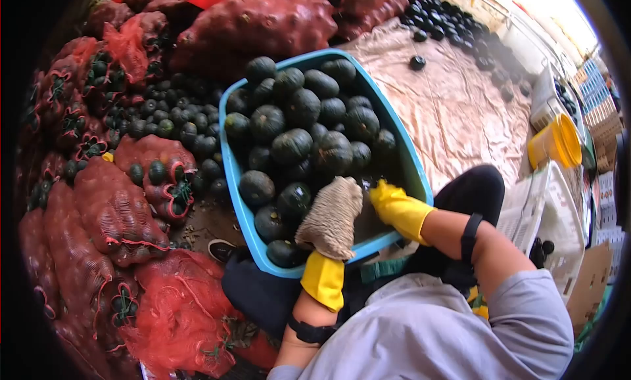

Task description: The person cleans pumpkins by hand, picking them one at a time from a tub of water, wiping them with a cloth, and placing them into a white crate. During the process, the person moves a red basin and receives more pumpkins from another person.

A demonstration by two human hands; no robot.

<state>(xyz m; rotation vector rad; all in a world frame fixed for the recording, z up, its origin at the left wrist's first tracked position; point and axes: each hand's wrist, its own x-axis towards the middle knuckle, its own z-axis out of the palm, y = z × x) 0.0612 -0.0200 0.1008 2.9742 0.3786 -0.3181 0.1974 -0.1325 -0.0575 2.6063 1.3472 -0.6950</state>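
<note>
Dark green squashes (292, 146) fill much of a blue tub (236, 196) in front of me. My left hand (328, 219) is at the tub's near edge, covered by a beige ribbed cloth (336, 209) over a yellow glove, so its fingers are hidden. My right hand (396, 209), in a yellow glove, reaches into the tub's near right part, beside the cloth. Its fingers point down and left, and whether they hold anything is too unclear to tell.
Red mesh sacks (118, 209) of squashes line the left and back. Loose squashes (177, 117) lie left of the tub. More dark squashes (437, 19) sit on a beige sheet (447, 111). A yellow bucket (555, 142) and white crate (549, 222) stand at the right.
</note>
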